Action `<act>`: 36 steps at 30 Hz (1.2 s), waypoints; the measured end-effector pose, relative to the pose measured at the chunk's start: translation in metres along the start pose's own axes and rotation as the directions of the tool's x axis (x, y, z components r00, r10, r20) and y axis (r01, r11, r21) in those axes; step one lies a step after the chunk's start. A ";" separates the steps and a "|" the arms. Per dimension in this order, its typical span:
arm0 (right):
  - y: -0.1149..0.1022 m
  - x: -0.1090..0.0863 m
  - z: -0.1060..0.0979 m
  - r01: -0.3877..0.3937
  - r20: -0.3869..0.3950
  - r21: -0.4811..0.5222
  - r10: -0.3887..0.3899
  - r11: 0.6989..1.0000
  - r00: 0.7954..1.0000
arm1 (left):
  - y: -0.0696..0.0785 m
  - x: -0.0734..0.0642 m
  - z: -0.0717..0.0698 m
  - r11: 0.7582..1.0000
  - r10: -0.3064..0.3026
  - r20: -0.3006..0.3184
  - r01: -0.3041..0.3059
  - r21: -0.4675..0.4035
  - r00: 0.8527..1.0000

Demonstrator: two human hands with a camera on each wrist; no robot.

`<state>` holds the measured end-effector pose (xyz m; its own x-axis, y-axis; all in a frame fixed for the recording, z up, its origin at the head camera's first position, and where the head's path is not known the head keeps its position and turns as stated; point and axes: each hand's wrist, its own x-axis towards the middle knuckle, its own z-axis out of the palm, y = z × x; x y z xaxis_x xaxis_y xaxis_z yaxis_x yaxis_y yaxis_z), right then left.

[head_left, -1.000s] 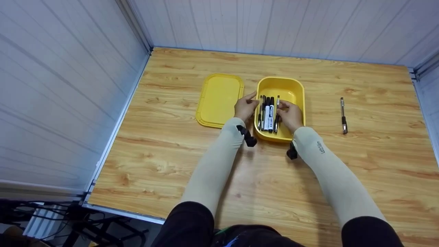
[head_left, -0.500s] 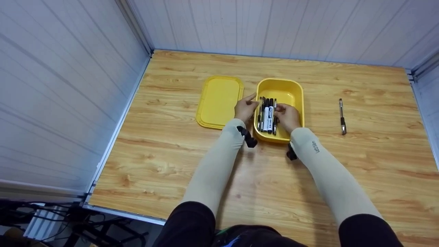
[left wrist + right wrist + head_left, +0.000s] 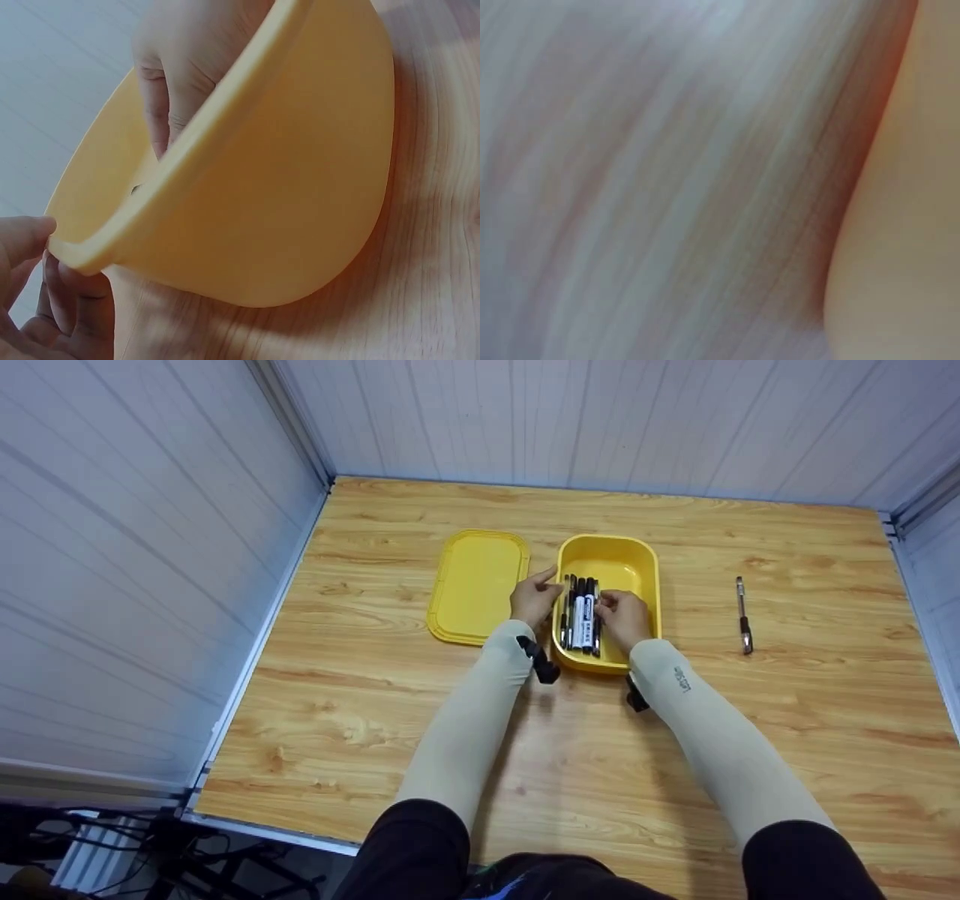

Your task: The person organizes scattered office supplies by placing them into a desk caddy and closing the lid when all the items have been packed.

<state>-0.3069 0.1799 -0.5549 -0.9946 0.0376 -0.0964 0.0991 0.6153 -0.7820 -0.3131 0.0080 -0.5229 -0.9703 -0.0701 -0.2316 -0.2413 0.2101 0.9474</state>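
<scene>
My left hand [image 3: 534, 598] grips the left rim of a yellow plastic box [image 3: 651, 607]; in the left wrist view its thumb [image 3: 28, 234] lies on the inside and its fingers are curled beneath the lip. Inside the box, several pens and two white markers with black caps [image 3: 583, 619] lie side by side along the left wall. The right hand [image 3: 628, 619] reaches down into the box and holds the rightmost pen [image 3: 597, 639] against the markers, its fingertips partly hiding it. Only the box's outer wall [image 3: 900, 247] and blurred wood show in the right wrist view.
A yellow lid [image 3: 480, 589] lies flat left of the box. Another pen with a black grip [image 3: 742, 615] lies apart on the wooden table [image 3: 360, 720] to the right. Pale panels [image 3: 465, 420] stand along the back and sides.
The right hand has moved left inside the box, bringing the rightmost pen from a small gap up against the markers. My left hand keeps its grip on the rim.
</scene>
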 end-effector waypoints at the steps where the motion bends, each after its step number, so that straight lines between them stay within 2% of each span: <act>1: -0.001 0.000 0.000 0.010 -0.009 -0.009 -0.010 1.000 1.000 | 0.000 0.000 0.000 1.000 0.001 -0.002 -0.001 0.005 1.000; 8: -0.010 0.001 -0.002 0.064 -0.073 -0.006 -0.064 0.998 0.995 | 0.002 0.004 -0.002 0.999 -0.002 -0.015 0.003 0.044 1.000; 13: -0.012 0.002 -0.008 0.137 -0.092 -0.057 -0.142 0.989 0.986 | 0.002 0.004 -0.003 0.999 -0.016 -0.020 0.017 0.029 1.000; 18: -0.012 0.001 -0.013 0.163 -0.105 -0.058 -0.168 0.985 0.980 | 0.001 0.003 -0.004 1.000 -0.015 -0.015 0.016 0.021 1.000; 24: -0.013 0.003 -0.021 0.207 -0.220 -0.006 -0.203 0.978 0.954 | 0.002 0.003 -0.003 1.000 -0.001 -0.009 0.001 0.016 1.000; 31: 0.001 0.010 -0.046 0.143 -0.396 0.026 -0.121 0.989 0.910 | 0.002 0.000 -0.002 1.000 -0.001 0.021 0.001 -0.002 1.000; 36: 0.012 0.011 -0.066 0.067 -0.442 0.070 -0.030 0.995 0.897 | 0.003 -0.002 0.001 1.000 0.010 0.031 -0.010 -0.006 0.999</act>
<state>-0.3188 0.2396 -0.5243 -0.9080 0.3634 0.2087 0.0338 0.5598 -0.8279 -0.3116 0.0095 -0.5200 -0.9728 -0.0373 -0.2288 -0.2315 0.2047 0.9511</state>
